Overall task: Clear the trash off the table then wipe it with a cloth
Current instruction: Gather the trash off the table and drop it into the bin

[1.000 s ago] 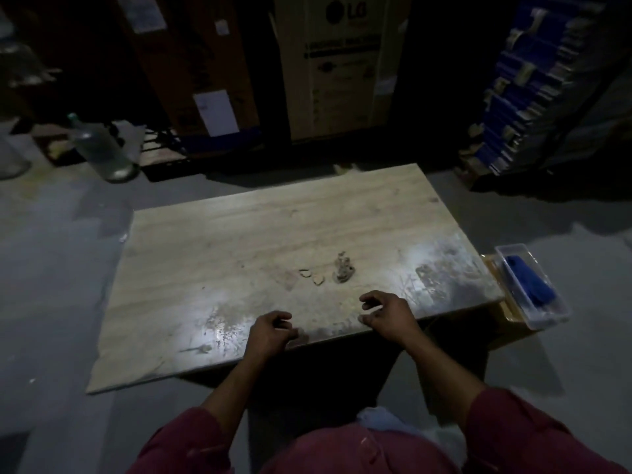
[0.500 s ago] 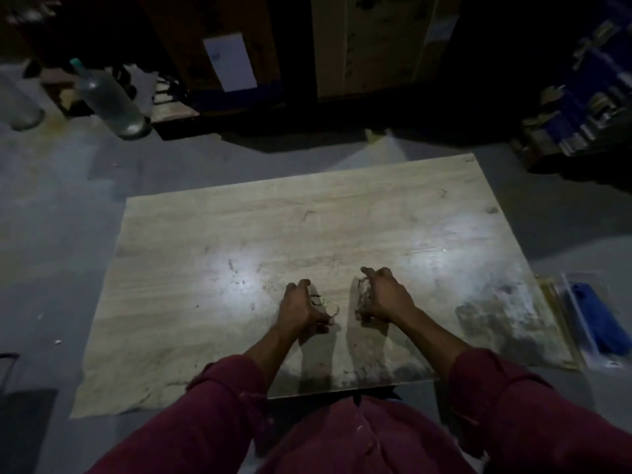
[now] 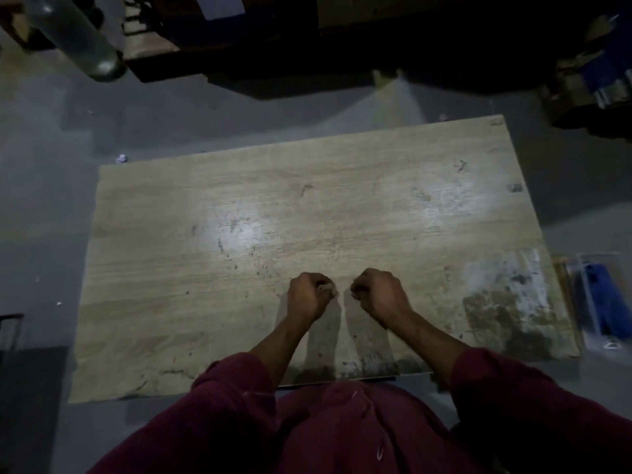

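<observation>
Your two hands sat side by side on the pale wood-grain surface (image 3: pixel 307 213), a little in from the middle of its near edge. Your left hand (image 3: pixel 307 299) was curled into a fist, and a small pale scrap of trash (image 3: pixel 326 287) showed pinched between its fingertips. Your right hand (image 3: pixel 379 295) was curled just as tightly, knuckles up, with its fingertips tucked under; what it held, if anything, could not be made out. The two fists were close but not touching, and both rested on or just above the surface.

The surface carried dark smudges and specks around its centre, and a larger grimy, whitish patch (image 3: pixel 506 302) towards its near right corner. Off the right edge, on the floor, lay a clear plastic container (image 3: pixel 581 302) with a blue cloth (image 3: pixel 602 299) inside it. Beyond the far left corner, a clear plastic bottle (image 3: pixel 85 39) stood on the grey floor. Your dark red sleeves (image 3: pixel 232 398) were pushed up along both forearms.
</observation>
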